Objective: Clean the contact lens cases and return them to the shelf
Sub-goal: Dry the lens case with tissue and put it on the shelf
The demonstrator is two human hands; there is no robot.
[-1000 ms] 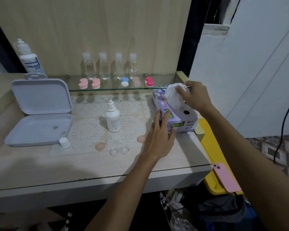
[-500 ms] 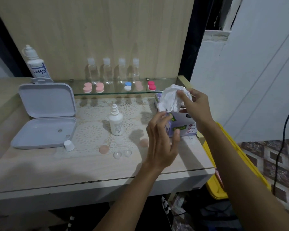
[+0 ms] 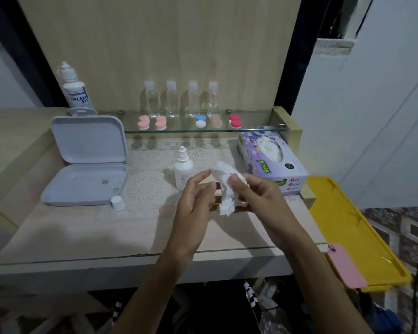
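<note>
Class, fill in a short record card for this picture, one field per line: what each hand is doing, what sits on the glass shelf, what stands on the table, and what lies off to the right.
right hand: right hand grips a crumpled tissue
left hand: left hand open, fingers at the tissue
glass shelf: glass shelf holds five lens cases and four clear bottles
table: dropper bottle, loose white cap, open grey box, tissue box
right side: pink phone on a yellow tray

Tissue now pulled free of the box.
</note>
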